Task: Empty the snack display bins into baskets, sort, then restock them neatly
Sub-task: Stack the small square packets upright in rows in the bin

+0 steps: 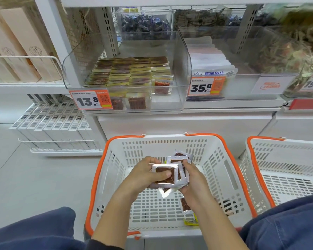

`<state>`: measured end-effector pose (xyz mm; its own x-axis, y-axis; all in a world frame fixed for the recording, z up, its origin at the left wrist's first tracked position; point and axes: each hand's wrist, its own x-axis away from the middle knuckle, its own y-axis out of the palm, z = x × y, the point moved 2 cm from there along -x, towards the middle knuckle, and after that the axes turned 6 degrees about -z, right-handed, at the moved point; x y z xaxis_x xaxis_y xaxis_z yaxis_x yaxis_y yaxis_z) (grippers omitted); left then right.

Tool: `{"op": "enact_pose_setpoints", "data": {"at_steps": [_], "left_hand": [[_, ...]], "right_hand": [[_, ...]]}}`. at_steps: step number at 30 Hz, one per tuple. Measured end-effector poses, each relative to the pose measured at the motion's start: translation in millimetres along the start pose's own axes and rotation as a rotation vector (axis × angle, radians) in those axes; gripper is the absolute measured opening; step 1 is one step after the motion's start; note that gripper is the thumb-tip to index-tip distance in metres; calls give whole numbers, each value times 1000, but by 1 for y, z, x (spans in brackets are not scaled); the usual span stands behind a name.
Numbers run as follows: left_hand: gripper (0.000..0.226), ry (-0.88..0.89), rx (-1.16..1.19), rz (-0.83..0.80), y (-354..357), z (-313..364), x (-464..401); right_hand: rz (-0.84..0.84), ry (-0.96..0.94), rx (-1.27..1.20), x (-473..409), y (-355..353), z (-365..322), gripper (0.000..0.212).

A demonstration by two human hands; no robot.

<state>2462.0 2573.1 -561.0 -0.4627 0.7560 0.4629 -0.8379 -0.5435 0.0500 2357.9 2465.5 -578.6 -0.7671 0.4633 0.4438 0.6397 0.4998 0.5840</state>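
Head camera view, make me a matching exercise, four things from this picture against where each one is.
Things:
1. snack packets
2. middle basket
3. clear bin
4. 35.8 price tag

Places:
A. on the shelf, partly filled with neat rows
B. held by the left hand and right hand
C. on the bin front to the right
D. on the floor under both hands

Pairs: 1-B, 2-D, 3-A, 4-C

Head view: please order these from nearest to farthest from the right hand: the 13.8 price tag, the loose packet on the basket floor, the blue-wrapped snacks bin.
From the right hand:
1. Loose packet, just below it on the basket floor.
2. 13.8 price tag, up left on the shelf edge.
3. Blue-wrapped snacks bin, top shelf, behind.
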Motion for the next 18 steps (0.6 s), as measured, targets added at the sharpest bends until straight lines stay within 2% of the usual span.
{"op": "enact_pose_setpoints", "data": {"at_steps": [3, 6, 8, 10, 12, 14, 16, 18], "left_hand": [[35, -34, -4, -15, -9, -1, 0], [24, 20, 283, 47, -10, -4, -4], [18, 66, 425, 200, 2, -8, -7], [17, 92, 338, 398, 18, -16, -10], [30, 99, 232, 496, 27, -20, -11], [34, 80, 172, 430, 28, -19, -12], [24, 72, 139, 288, 26, -14, -11], [18, 87, 82, 183, 26, -9, -9]], "right_hand": [[104, -38, 24, 1, -4, -1, 22], [154, -74, 66, -1, -4, 0, 22], [173, -85, 62, -1, 0, 5, 26], [175, -98, 42, 1, 8, 12, 31], [171, -122, 21, 1, 12, 17, 33], [176, -134, 12, 2, 11, 18, 30], [185, -117, 24, 2, 11, 19, 25], [165, -116, -16, 2, 11, 17, 33]]}}
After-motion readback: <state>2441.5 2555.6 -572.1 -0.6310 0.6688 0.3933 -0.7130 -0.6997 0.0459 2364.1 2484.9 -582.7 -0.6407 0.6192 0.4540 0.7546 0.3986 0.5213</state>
